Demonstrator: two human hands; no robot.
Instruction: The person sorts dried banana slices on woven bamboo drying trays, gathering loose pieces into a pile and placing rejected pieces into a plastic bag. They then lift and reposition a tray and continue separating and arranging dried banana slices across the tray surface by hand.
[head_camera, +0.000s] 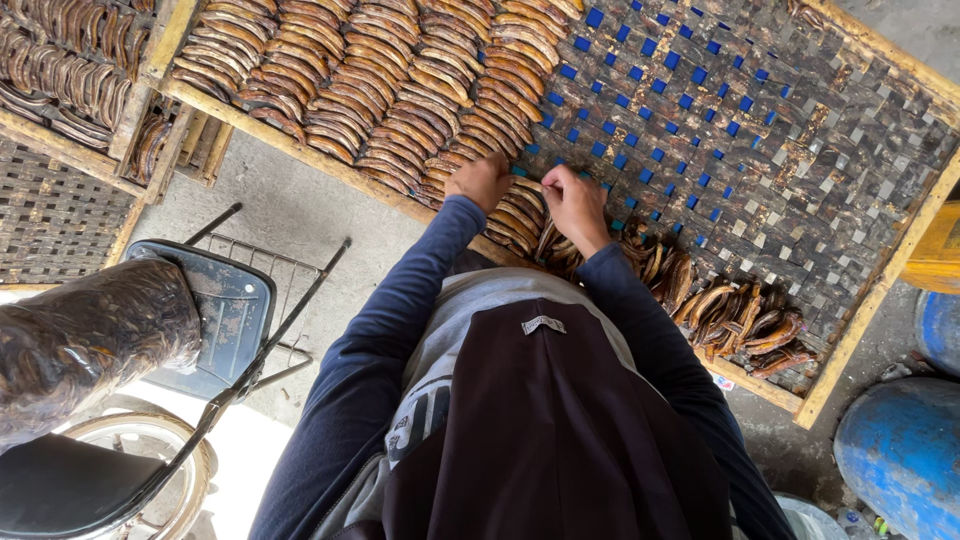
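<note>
Both hands (530, 195) beside banana rows (380, 80), bare mesh (760, 130) rightward.

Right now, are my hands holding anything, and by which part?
Both the left hand and right hand press fingertips on dried banana slices on the woven tray; whether either grips one cannot be told.

banana rows (380, 90) on rack (860, 45) left | loose pile (740, 320) right

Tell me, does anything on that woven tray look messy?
Yes. Most dried bananas lie in neat rows, but a loose heap sits jumbled at the woven tray's near edge, right of the right hand.
</note>
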